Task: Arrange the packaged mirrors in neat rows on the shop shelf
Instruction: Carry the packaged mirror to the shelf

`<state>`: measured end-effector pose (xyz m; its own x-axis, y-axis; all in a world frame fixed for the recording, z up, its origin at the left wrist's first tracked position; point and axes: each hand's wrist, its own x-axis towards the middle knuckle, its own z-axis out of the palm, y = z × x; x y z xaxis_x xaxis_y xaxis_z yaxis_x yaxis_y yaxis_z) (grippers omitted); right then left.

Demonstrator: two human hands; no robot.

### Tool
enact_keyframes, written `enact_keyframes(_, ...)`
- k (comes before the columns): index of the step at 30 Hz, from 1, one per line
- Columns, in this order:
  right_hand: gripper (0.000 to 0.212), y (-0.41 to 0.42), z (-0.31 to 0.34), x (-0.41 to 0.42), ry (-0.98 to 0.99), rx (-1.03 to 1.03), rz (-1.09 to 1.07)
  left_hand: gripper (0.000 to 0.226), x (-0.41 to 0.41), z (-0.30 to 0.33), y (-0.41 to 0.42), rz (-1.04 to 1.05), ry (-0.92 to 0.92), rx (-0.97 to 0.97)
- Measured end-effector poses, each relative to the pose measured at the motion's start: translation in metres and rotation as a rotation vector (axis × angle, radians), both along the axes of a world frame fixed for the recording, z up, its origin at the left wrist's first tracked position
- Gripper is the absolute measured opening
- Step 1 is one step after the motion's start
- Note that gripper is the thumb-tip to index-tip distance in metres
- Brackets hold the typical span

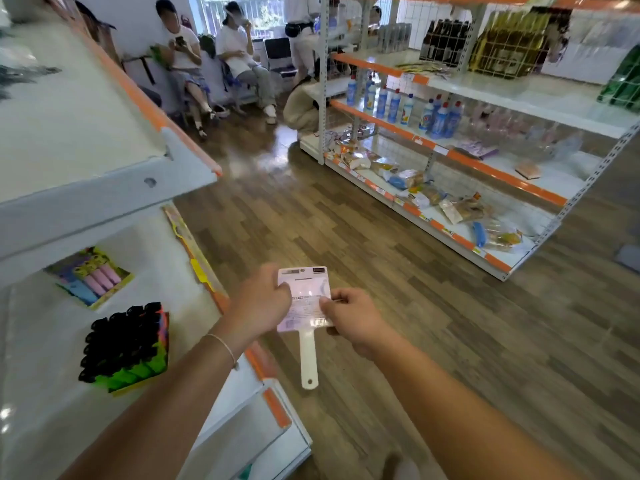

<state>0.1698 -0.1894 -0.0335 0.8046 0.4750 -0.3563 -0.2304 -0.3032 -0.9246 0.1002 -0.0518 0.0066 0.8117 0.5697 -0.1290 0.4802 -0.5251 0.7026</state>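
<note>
Marker box (126, 344) lower left on white shelf (194, 306). Left hand (259, 301) and right hand (349, 315) pinch packaged mirror (304, 296); handle points down-frame.

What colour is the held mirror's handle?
White or cream, on the packaged mirror; head view, the only one, shows it.

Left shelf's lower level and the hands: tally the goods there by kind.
Packaged mirror, held between left hand and right hand: 1
Box of pastel markers: 1
Box of black-capped markers: 1
Total: 3
</note>
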Motion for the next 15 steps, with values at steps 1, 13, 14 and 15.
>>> enact_keyframes(1,0.015,-0.01,0.002,0.013,0.004,0.016,-0.017,0.019,0.015,0.002,-0.009,-0.004,-0.02,-0.007)
enact_keyframes(13,0.021,-0.167,0.051,0.187,-0.001,0.02,-0.194,0.03,0.216,0.018,-0.143,-0.223,0.029,-0.217)
enact_keyframes(14,0.023,-0.18,0.056,0.2,-0.004,0.014,-0.211,0.03,0.232,0.02,-0.155,-0.243,0.007,-0.226)
enact_keyframes(15,0.024,-0.193,0.061,0.213,-0.003,0.011,-0.227,0.028,0.246,0.021,-0.167,-0.248,-0.017,-0.238)
